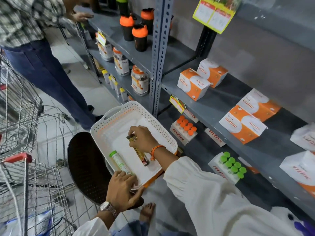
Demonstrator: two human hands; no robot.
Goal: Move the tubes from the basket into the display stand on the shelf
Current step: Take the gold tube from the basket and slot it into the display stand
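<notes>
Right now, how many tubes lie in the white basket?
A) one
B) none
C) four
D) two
D: the white basket holds two tubes, a green-capped tube by the left hand and a dark-capped tube under the right hand.

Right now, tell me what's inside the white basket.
White basket: a green-capped tube and a brown tube, gripped by the right hand. The hand hides that tube's middle.
</notes>
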